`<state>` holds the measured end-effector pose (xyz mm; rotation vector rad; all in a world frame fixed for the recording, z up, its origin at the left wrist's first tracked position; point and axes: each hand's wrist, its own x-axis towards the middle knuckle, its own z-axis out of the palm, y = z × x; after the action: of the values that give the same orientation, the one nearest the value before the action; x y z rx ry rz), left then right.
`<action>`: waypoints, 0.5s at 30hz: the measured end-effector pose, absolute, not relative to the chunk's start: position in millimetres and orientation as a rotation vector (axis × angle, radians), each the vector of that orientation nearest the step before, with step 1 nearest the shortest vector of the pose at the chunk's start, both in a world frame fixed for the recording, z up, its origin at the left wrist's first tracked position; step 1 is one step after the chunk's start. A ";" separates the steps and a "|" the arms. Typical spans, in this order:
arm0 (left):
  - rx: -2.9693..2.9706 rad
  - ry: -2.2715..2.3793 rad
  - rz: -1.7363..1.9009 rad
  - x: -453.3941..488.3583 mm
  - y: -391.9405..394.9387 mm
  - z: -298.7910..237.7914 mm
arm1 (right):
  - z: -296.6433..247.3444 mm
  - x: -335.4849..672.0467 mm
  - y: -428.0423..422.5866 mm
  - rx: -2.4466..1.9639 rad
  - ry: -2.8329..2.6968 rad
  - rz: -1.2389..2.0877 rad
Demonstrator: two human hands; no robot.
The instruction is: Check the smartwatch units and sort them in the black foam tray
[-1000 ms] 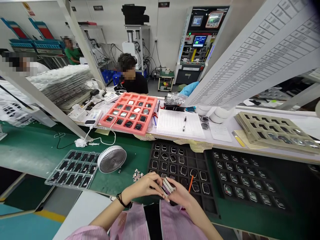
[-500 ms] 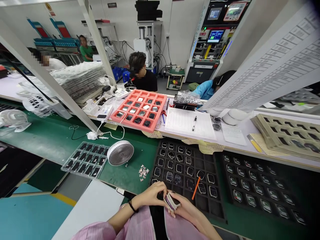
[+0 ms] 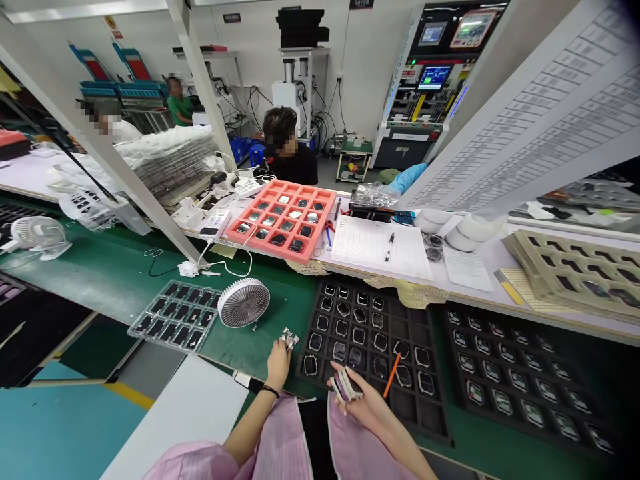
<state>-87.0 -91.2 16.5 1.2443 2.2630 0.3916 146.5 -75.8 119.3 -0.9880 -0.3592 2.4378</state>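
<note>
My right hand (image 3: 361, 402) is shut on a small stack of dark rectangular parts with pale edges (image 3: 345, 387), held low over the near corner of a black foam tray (image 3: 370, 333). My left hand (image 3: 278, 365) reaches forward, its fingertips at a little pile of small metal pieces (image 3: 289, 339) on the green bench mat (image 3: 250, 347). Whether those fingers pinch a piece is hidden. The tray's pockets hold several clear, rounded rectangular frames, and an orange stick (image 3: 393, 375) lies across it.
A white desk fan (image 3: 243, 303) and a clear tray of black parts (image 3: 175, 316) stand left of the pile. A second black tray (image 3: 525, 380) lies right. On the far shelf are a coral tray (image 3: 280, 220) and papers (image 3: 383, 247). A person in black sits beyond.
My left hand has left the stack and moved forward-left to the small metal pieces. My right hand still holds the stack. The view has shifted slightly.
</note>
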 end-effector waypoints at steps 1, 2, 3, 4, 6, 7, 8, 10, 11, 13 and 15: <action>1.216 2.288 0.376 -85.8 -90.2 13.2 | 120.2 146.1 -75.7 -0.983 -0.364 2.429; 1.190 2.306 0.368 -84.8 -89.0 10.8 | 120.9 145.4 -75.5 -0.979 -0.363 2.418; 1.169 2.317 0.367 -84.2 -87.9 9.4 | 121.4 144.6 -75.1 -0.976 -0.358 2.408; 1.153 2.323 0.373 -84.1 -86.9 8.7 | 121.8 143.7 -74.5 -0.974 -0.351 2.398; 1.131 2.323 0.407 -84.8 -85.8 9.0 | 122.5 141.7 -73.1 -0.972 -0.333 2.387; 1.124 2.316 0.433 -85.4 -85.6 9.8 | 123.0 140.6 -72.3 -0.973 -0.326 2.384; 1.116 2.307 0.463 -86.2 -85.4 10.9 | 123.6 139.3 -71.5 -0.975 -0.323 2.381; 1.101 2.276 0.534 -87.9 -84.3 15.4 | 125.6 135.7 -70.2 -0.979 -0.329 2.358; 1.096 2.252 0.578 -88.5 -83.1 19.2 | 127.1 133.3 -69.6 -0.978 -0.340 2.327; 1.099 2.185 0.693 -87.6 -79.6 31.9 | 131.4 127.1 -68.4 -0.968 -0.385 2.219; 1.126 2.084 0.844 -81.7 -75.2 51.8 | 137.4 119.5 -67.1 -0.960 -0.436 2.080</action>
<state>-81.7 -75.2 51.8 1.1262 2.0839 0.8436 119.5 -67.1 137.4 -0.9601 -0.4356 2.0804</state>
